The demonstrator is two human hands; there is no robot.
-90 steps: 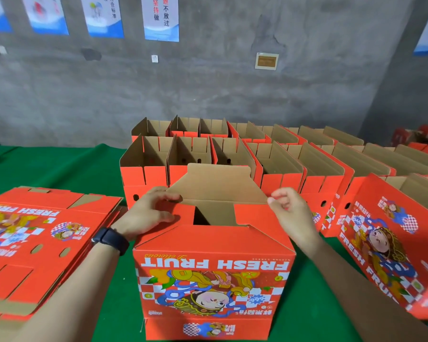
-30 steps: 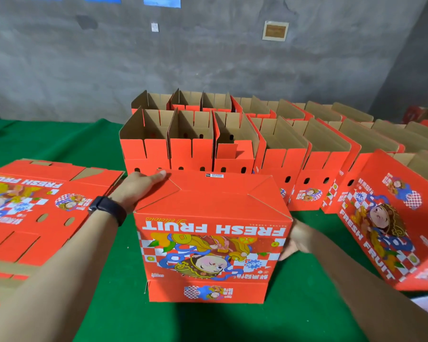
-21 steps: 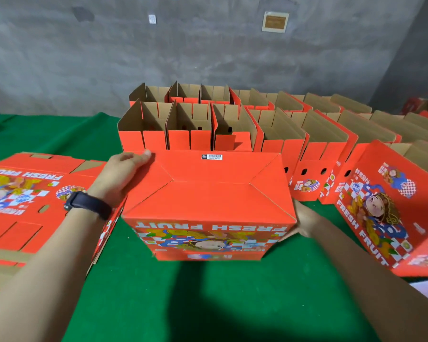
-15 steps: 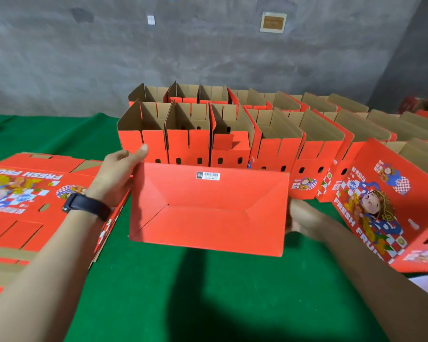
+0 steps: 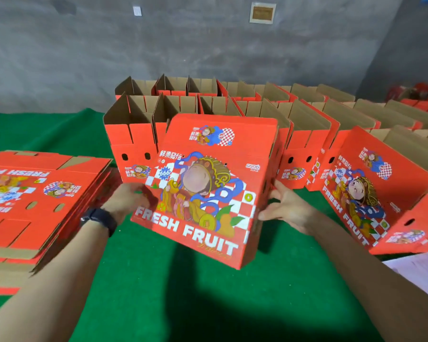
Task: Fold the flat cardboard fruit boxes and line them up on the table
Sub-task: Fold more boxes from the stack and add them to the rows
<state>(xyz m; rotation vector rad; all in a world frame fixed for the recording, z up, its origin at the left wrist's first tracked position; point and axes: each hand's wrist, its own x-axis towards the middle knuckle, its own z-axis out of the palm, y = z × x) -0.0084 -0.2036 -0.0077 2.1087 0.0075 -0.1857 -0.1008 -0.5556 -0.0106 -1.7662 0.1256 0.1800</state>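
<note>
I hold a folded red fruit box (image 5: 215, 144) in the air above the green table (image 5: 158, 292), tilted back. Its printed "FRESH FRUIT" face is toward me and right way up. My left hand (image 5: 130, 201), with a black watch on the wrist, grips the box's left edge, thumb on the front. My right hand (image 5: 288, 208) presses against the box's right side with fingers fairly straight. Behind it stand rows of folded open boxes (image 5: 134, 137). A stack of flat boxes (image 5: 35, 206) lies at the left.
Another folded box (image 5: 371, 188) leans tilted at the right, in front of more open boxes (image 5: 356, 119) running to the far right. White paper (image 5: 418, 270) lies at the right table edge. A grey concrete wall (image 5: 183, 45) closes off the back.
The box stood upside down on the table with its bottom flaps being closed. I then lifted it and turned it over away from me, so its print now reads upright.
</note>
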